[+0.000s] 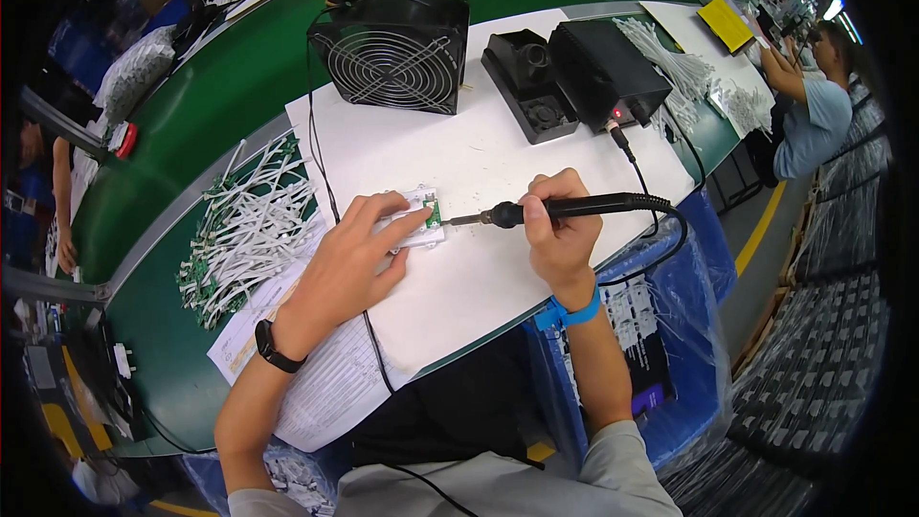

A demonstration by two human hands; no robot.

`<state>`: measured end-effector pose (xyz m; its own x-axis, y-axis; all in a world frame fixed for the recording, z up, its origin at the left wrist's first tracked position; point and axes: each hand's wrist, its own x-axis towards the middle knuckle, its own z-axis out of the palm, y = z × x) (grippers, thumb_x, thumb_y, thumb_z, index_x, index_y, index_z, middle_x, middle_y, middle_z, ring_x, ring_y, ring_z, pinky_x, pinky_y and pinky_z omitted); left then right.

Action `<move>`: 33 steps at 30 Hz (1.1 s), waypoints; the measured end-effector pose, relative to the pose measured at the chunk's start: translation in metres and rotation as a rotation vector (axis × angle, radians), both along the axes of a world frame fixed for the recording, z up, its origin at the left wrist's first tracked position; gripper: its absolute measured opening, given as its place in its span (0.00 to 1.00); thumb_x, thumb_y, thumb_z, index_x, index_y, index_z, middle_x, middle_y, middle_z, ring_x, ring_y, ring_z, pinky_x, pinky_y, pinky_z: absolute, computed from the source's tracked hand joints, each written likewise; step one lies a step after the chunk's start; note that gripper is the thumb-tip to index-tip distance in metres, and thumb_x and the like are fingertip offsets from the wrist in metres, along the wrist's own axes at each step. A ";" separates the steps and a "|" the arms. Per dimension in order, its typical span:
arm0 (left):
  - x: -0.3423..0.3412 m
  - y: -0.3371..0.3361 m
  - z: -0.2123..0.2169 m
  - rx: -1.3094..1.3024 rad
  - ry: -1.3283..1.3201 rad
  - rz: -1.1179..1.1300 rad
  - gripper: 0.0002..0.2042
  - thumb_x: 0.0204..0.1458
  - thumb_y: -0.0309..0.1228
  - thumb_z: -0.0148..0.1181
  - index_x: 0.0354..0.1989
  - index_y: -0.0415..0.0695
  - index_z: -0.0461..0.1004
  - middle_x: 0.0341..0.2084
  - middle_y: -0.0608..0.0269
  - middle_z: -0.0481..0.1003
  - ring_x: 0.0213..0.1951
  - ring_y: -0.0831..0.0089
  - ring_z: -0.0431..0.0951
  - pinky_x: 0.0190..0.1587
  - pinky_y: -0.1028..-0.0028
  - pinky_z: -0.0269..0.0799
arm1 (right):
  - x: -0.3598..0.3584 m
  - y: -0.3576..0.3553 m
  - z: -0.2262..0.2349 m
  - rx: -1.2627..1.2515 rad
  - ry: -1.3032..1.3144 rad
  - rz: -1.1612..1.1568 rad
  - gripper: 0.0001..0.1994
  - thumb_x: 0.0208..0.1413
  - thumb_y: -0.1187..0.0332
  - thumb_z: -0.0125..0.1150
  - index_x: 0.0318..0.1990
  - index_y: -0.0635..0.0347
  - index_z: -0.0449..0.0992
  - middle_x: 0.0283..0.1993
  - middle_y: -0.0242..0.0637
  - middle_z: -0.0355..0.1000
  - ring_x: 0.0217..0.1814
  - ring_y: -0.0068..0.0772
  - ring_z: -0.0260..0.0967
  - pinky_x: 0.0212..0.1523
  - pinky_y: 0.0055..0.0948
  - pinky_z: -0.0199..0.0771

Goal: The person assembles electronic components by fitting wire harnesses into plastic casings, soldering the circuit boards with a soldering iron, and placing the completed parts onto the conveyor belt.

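Note:
My right hand (pixel 563 241) grips a black soldering iron (pixel 506 214) like a pen, its metal tip pointing left. The tip touches or nearly touches the edge of a small green circuit board (pixel 435 218), which sits in a white plastic holder (pixel 428 237) on a white work sheet (pixel 488 292). My left hand (pixel 347 257) holds the holder from the left, forefinger on the board and thumb near the lower edge. The iron's cable loops back to a black soldering station (pixel 613 62) with a small red light.
A black fan (pixel 391 56) stands behind the holder, beside a black iron stand (pixel 528 86). White wires with green boards (pixel 249 230) lie piled left, near printed papers (pixel 330 383). More white wires (pixel 675 62) lie far right. A blue lined bin (pixel 694 345) stands below right; a co-worker (pixel 814 115) sits beyond.

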<state>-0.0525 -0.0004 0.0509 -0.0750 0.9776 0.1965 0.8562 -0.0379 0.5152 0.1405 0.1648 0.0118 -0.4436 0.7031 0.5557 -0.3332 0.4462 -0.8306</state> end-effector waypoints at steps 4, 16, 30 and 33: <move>0.000 0.001 0.000 -0.012 0.007 -0.003 0.26 0.49 0.22 0.63 0.60 0.48 0.76 0.54 0.51 0.71 0.56 0.53 0.73 0.57 0.63 0.73 | 0.000 -0.001 0.001 0.002 -0.022 0.000 0.06 0.59 0.74 0.64 0.34 0.60 0.71 0.24 0.24 0.66 0.24 0.11 0.54 0.24 0.17 0.52; 0.000 0.000 0.001 -0.017 0.005 -0.005 0.26 0.49 0.22 0.62 0.60 0.47 0.76 0.54 0.51 0.71 0.55 0.54 0.72 0.56 0.62 0.73 | 0.000 0.000 0.003 0.037 -0.041 -0.009 0.06 0.59 0.73 0.64 0.34 0.60 0.72 0.25 0.25 0.67 0.24 0.11 0.55 0.24 0.18 0.54; 0.001 0.000 0.002 -0.027 0.008 0.004 0.26 0.50 0.22 0.62 0.61 0.47 0.75 0.55 0.50 0.70 0.57 0.53 0.72 0.57 0.63 0.73 | 0.001 0.000 0.002 -0.005 -0.050 0.015 0.05 0.60 0.73 0.63 0.35 0.60 0.72 0.25 0.23 0.65 0.24 0.11 0.55 0.24 0.17 0.54; 0.001 0.000 0.002 -0.034 -0.003 0.004 0.26 0.50 0.22 0.62 0.61 0.47 0.75 0.55 0.50 0.70 0.58 0.52 0.72 0.57 0.62 0.73 | 0.000 0.000 0.001 -0.006 -0.035 0.013 0.05 0.60 0.74 0.63 0.35 0.60 0.72 0.25 0.23 0.65 0.24 0.11 0.55 0.24 0.17 0.54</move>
